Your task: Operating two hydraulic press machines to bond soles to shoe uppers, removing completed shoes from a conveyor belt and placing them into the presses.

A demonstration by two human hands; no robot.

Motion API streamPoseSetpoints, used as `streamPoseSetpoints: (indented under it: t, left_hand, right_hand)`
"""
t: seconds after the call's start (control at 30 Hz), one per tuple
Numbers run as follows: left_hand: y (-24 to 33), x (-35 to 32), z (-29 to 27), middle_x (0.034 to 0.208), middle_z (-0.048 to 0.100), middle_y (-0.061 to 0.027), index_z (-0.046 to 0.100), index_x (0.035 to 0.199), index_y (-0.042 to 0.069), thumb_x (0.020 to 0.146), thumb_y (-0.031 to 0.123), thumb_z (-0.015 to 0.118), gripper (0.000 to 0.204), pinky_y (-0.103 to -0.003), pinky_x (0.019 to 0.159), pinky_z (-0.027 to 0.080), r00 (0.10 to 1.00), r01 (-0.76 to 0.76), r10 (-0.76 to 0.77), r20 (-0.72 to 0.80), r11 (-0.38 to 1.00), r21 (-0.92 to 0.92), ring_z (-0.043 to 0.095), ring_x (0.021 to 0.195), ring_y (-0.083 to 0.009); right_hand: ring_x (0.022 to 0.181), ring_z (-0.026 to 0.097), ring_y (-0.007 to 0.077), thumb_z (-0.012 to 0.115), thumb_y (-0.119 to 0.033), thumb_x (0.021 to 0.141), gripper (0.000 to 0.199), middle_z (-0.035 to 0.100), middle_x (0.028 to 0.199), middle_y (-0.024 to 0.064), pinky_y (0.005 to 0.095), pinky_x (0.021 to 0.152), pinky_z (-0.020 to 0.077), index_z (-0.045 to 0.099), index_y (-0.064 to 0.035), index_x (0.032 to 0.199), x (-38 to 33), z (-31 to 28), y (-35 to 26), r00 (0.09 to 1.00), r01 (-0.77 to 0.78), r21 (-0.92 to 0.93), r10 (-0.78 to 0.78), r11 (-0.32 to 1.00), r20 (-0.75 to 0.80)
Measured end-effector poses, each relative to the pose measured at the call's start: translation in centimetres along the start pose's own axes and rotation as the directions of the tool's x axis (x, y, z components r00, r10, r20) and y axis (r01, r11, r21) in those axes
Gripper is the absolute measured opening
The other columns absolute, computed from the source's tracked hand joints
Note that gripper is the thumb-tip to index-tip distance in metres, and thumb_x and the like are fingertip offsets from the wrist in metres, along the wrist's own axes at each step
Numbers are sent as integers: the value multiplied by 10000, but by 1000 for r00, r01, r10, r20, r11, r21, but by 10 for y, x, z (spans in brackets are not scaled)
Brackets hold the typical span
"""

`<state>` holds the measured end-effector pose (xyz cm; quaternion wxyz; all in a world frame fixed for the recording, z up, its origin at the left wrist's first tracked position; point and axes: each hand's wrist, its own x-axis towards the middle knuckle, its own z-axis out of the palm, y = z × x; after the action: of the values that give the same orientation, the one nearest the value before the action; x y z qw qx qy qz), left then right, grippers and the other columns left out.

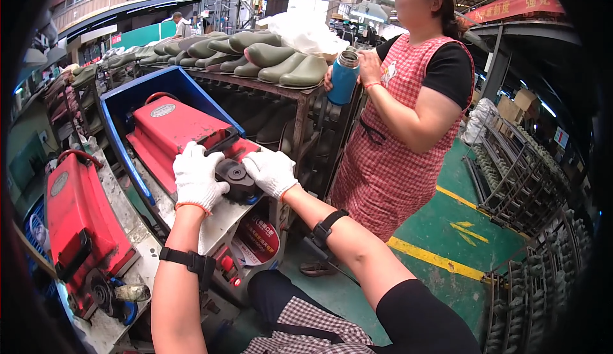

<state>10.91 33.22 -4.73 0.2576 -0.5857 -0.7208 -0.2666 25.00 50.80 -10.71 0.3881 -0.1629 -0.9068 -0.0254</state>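
Note:
At the front end of a red machine [182,124] with a black handle [223,140], both my hands work in white knit gloves. My left hand [196,176] is closed beside the machine's front left edge, its thumb bent toward a black roller wheel [236,173] with a grey hub. Right of that wheel, my right hand [271,173] has its fingers bent and pressed together against the machine's front. What the fingers of either hand hold, if anything, is hidden. A blue tray [143,185] surrounds the machine's rear and left side.
A second red machine [83,226] stands at the left. Behind, a metal rack [303,98] carries many green rubber boots [303,72]. To the right a person in a red checked apron [396,143] holds a blue flask [345,78]. More racks [536,277] line the green floor [447,226].

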Motion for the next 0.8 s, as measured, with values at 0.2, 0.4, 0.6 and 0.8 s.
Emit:
streamPoseSetpoints:
  t: [0.2,0.4,0.6,0.8]
  left_hand:
    - [-5,-1,10,1036,619,-109,784,1003,168,548,153,831,458,-441,891,512,997,-20,22,-80,1000,24,588,1073,-320]
    - [-10,1,22,1006,614,-111,781,921,151,601,63,768,331,-447,821,501,983,-62,74,-168,995,77,585,1040,-328]
    - [-11,3,20,974,614,-115,768,883,132,639,59,756,255,-457,796,492,980,-100,114,-165,991,87,591,1010,-335]
    - [-16,2,7,1101,630,-130,751,915,139,658,125,777,260,-473,841,480,993,-110,113,-26,990,88,565,1151,-344]
  right_hand:
    - [809,700,321,492,-347,1030,292,722,864,93,460,701,552,695,-147,967,1,-1,-2,1000,7,-11,-7,1000,2]
    - [800,699,324,503,-346,1024,284,720,870,98,456,695,554,688,-139,965,2,-5,-1,1000,24,-31,-24,999,-11]
    - [845,694,330,522,-321,1016,261,706,857,116,467,691,555,684,-119,987,-11,-16,-19,1000,1,-261,-6,965,-18]
    - [822,707,431,517,-416,1024,510,716,943,225,528,746,575,532,-156,1462,-54,-62,-79,953,-241,134,208,961,222]
